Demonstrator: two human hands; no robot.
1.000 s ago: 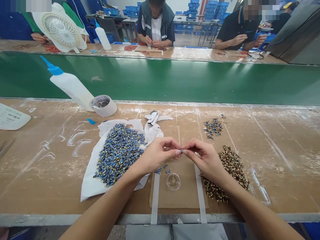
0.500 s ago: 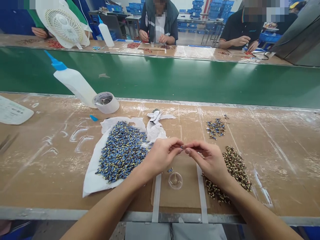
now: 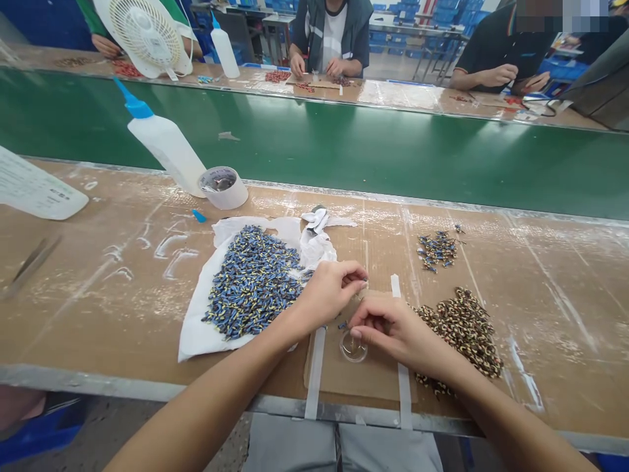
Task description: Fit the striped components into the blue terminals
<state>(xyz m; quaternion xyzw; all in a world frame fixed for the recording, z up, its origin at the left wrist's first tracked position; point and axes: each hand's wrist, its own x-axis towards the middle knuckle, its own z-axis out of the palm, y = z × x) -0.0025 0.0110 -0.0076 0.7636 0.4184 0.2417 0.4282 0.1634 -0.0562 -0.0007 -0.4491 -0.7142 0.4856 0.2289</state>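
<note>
My left hand (image 3: 328, 294) is closed in a pinch on a tiny piece, mostly hidden by the fingertips. Lower and to the right, my right hand (image 3: 396, 328) pinches the upper end of a thin stick over a small clear round cup (image 3: 354, 357). A small blue piece (image 3: 343, 325) lies beside the cup. Left of my hands, a large heap of small blue-and-yellow pieces (image 3: 250, 282) rests on a white sheet (image 3: 194, 341). A heap of small dark-and-cream curved pieces (image 3: 464, 334) lies right of my right hand. Behind it is a smaller pile of joined-looking pieces (image 3: 437, 249).
A white bottle with a blue nozzle (image 3: 167, 147) leans against a tape roll (image 3: 223, 189). Crumpled white paper (image 3: 317, 242) lies behind the sheet. Tweezers (image 3: 32, 265) are at far left. Beyond the green belt (image 3: 314, 144), several people work near a fan (image 3: 145, 36).
My hands have come apart. The right hand has moved down to the stick in the cup, while the left keeps its pinch. The whole view has shifted slightly.
</note>
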